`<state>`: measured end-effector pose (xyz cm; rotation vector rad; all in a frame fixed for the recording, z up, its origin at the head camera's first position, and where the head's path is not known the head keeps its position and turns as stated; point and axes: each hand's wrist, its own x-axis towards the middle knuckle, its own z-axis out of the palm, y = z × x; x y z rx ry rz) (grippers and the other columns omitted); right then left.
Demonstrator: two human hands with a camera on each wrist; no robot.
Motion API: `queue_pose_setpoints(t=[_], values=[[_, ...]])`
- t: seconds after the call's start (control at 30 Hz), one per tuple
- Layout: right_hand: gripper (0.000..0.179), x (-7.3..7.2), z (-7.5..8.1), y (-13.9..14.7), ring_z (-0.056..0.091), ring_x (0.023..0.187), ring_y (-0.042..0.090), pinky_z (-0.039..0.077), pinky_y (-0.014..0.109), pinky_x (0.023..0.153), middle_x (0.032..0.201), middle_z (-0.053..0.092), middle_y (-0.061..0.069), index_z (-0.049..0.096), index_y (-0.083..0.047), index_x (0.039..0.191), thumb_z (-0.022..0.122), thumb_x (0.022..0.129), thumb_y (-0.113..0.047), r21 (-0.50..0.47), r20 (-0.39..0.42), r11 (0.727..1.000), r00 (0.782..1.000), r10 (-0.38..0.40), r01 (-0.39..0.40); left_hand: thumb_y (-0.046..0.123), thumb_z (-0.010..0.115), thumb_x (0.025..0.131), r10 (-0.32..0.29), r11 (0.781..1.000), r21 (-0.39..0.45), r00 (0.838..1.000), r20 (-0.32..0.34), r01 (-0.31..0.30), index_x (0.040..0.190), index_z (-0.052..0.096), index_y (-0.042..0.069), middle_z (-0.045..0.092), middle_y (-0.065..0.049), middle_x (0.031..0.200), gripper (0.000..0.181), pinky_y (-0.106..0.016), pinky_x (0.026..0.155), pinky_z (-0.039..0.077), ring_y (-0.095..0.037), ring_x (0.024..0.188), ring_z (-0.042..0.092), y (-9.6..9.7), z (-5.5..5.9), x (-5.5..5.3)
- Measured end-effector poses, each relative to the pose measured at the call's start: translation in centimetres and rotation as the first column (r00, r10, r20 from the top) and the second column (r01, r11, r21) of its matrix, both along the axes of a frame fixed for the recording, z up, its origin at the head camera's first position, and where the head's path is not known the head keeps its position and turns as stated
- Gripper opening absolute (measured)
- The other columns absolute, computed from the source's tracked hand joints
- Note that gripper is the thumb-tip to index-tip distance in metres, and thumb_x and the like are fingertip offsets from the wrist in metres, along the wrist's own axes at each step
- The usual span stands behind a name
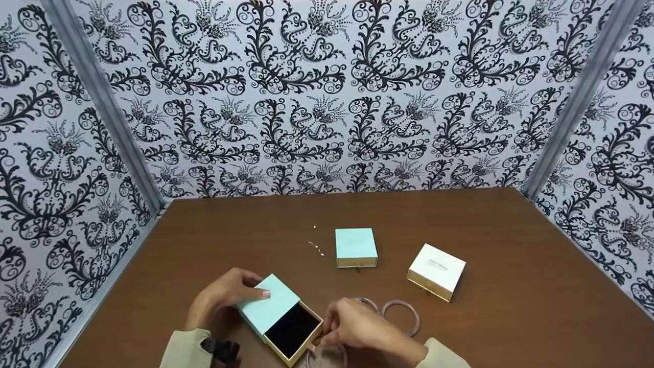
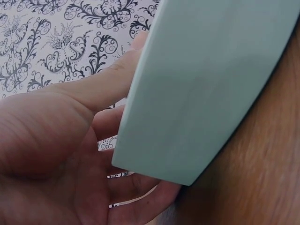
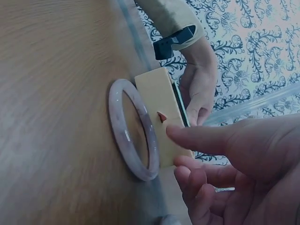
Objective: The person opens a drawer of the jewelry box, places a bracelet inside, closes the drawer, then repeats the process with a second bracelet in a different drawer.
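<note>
My left hand [image 1: 230, 294] grips the mint-green sleeve of a drawer-style jewelry box [image 1: 268, 304], thumb on its top and fingers along its side. The cream drawer [image 1: 286, 352] stands partly out, showing a black lining. At the drawer's front, my right hand [image 1: 352, 324] has its fingers loosely bent. In the right wrist view, its thumb is beside a small reddish pull tab [image 3: 161, 117], with a gap between thumb and forefinger. A pale mauve bangle [image 3: 121, 126] lies on the table just before the drawer front. The left wrist view shows mostly the sleeve [image 2: 201, 84].
Two more bangles, one a purplish ring [image 1: 417, 322], lie beyond my right forearm. A closed mint box [image 1: 355, 244] sits mid-table, and a white box [image 1: 438, 271] stands right of it. Tiny white bits [image 1: 317, 248] are scattered on the brown table [image 1: 230, 220]. Patterned walls [image 1: 317, 102] surround it.
</note>
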<state>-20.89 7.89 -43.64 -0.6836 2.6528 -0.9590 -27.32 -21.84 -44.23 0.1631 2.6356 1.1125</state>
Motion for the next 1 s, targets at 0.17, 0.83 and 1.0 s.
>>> queue_pose_setpoints(t=[0.17, 0.83, 1.0], values=[[0.021, 0.1, -0.8, 0.1, 0.048, 0.067, -0.002, 0.042, 0.020, 0.065, 0.071, 0.057, -0.015, 0.068, -0.020, 0.078, 0.087, 0.071, -0.019, 0.034, -0.055, 0.999, 0.998, -0.016, 0.018, 0.035, 0.081, 0.084, -0.009, 1.000, 0.009, 1.000, -0.001, 0.009, 0.116, 0.072, 0.003, 0.070, -0.006, 0.096, 0.046, -0.029, 0.070, 0.050, -0.014, 0.077, 0.061, 0.1, -0.2, -0.1], [0.014, -0.1, -1.6, 0.0, 0.044, 0.059, -0.004, 0.040, 0.017, 0.056, 0.065, 0.065, -0.014, 0.073, -0.017, 0.066, 0.085, 0.073, -0.015, 0.040, -0.130, 0.999, 0.991, 0.022, -0.017, 0.033, 0.081, 0.085, -0.060, 0.996, 0.057, 0.998, -0.028, 0.061, 0.113, 0.072, -0.001, 0.070, -0.006, 0.090, 0.045, -0.027, 0.067, 0.050, -0.012, 0.074, 0.061, -0.4, -0.4, -0.1], [0.015, -0.2, -1.3, 0.2, 0.046, 0.061, -0.004, 0.041, 0.017, 0.057, 0.066, 0.064, -0.016, 0.073, -0.019, 0.068, 0.083, 0.080, -0.018, 0.048, -0.072, 0.997, 0.996, 0.059, -0.055, 0.034, 0.081, 0.084, -0.054, 0.997, 0.050, 0.998, -0.030, 0.055, 0.109, 0.073, 0.001, 0.070, -0.005, 0.089, 0.043, -0.026, 0.067, 0.049, -0.012, 0.074, 0.060, -0.5, -0.4, -0.1]])
